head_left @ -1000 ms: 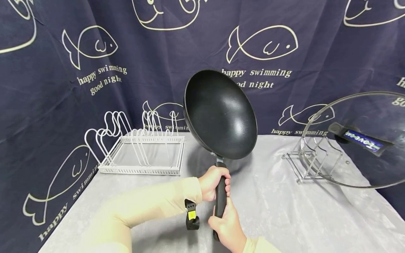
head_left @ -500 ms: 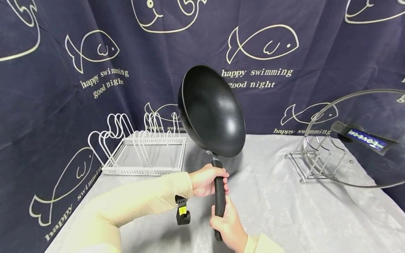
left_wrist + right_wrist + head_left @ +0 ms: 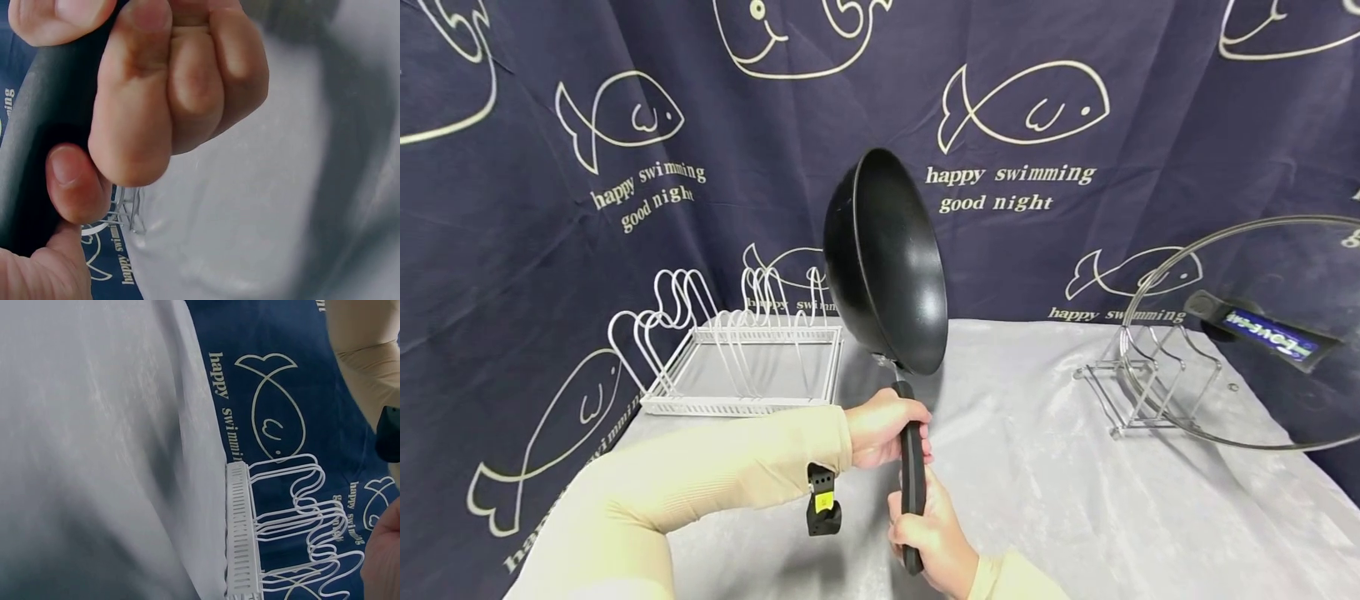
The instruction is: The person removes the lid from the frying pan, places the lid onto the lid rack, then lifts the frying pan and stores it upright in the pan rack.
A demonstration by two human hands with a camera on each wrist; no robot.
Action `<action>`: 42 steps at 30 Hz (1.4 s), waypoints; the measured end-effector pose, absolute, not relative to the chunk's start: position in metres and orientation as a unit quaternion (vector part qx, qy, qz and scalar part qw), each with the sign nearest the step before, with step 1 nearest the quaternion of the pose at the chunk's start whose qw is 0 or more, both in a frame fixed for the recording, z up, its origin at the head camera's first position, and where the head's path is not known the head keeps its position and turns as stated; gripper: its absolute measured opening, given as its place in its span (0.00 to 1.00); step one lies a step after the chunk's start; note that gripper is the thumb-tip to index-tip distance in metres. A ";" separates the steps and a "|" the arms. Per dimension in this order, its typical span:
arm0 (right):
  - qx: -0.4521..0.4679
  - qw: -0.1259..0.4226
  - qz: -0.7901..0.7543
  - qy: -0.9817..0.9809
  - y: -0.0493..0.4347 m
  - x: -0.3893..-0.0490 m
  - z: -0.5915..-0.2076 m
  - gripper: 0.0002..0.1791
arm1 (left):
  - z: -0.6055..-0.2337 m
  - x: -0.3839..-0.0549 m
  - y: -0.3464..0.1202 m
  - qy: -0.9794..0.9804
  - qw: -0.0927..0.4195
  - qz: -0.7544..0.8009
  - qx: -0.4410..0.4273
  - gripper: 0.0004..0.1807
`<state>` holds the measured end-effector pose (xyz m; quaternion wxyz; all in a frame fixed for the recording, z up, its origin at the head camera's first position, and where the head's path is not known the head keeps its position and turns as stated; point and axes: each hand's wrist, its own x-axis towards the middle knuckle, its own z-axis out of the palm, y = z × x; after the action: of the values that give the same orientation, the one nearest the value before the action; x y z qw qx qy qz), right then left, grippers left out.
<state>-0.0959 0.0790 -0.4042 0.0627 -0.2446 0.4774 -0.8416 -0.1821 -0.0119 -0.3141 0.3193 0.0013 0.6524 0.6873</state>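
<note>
A deep black frying pan [image 3: 910, 267] is raised over the table in the head view, tilted on edge with its inside facing right. My left hand [image 3: 882, 429] grips its black handle [image 3: 913, 471] just below the bowl. Lower down, near the handle's end, my right hand [image 3: 934, 529] holds it with the thumb across the front. The left wrist view shows curled fingers [image 3: 131, 106] close up around the dark handle [image 3: 37, 125]. Only a sliver of a hand [image 3: 382, 556] shows at the right edge of the right wrist view.
A white wire rack [image 3: 737, 408] with upright loops stands left of the pan. On the right, a large glass lid [image 3: 1247, 375] with a metal rim leans in a small chrome rack [image 3: 1138, 425]. A dark blue fish-print curtain [image 3: 1015, 242] hangs behind the grey-covered table [image 3: 1060, 483].
The pan has turned about its handle, so its bowl faces more to the right and more of its outer left side shows. Both hands keep hold and have shifted slightly left.
</note>
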 end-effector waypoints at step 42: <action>-0.297 0.189 -0.809 0.470 0.061 -0.133 -0.362 0.17 | -0.253 -0.184 -0.048 0.766 0.189 0.611 0.065 0.05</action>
<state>-0.1334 0.0613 -0.3621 0.1889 -0.2968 0.4704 -0.8093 -0.1837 -0.0482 -0.2529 0.1887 0.0645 0.7660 0.6112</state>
